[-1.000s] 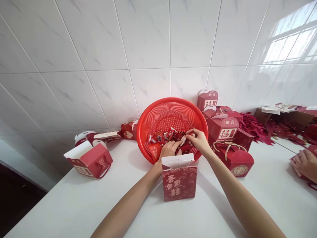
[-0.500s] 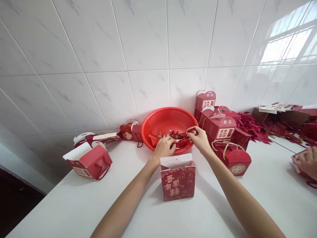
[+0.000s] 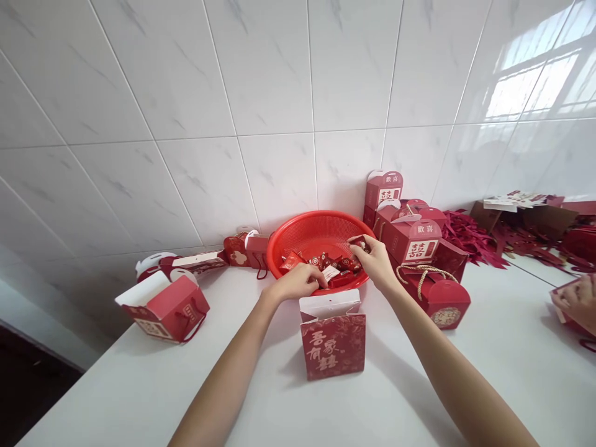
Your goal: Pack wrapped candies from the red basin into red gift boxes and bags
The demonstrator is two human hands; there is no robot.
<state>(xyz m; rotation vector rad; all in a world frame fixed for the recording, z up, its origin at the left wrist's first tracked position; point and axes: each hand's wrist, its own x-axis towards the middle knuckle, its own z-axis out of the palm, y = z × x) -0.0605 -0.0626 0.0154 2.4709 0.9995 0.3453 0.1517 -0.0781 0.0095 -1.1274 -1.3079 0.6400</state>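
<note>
Both hands reach into the red basket [image 3: 321, 231], which sits against the tiled wall [image 3: 279, 93] at about twelve o'clock from the person. The left hand [image 3: 295, 284] lies at the basket's near rim, fingers curled over the wrapped sweets [image 3: 328, 267]; whether it has actually closed on one cannot be told, since the fingertips are hidden among the wrappers. The right hand [image 3: 375, 261] comes in from four o'clock and pinches a small dark-red packet [image 3: 361, 243] between thumb and forefinger, the other fingers loosely bent.

The open red gift box [image 3: 333, 335] stands upright on the white counter [image 3: 139, 385] just in front of the basket, its mouth facing up and its printed face toward the person, its long axis running left to right; probably it stands there so that sweets travel only a short way from basket to box.

Finished boxes [image 3: 414, 242] are stacked at two o'clock, another open box [image 3: 162, 304] lies tilted at nine o'clock. A co-worker's hand [image 3: 577, 301] shows at three o'clock.
</note>
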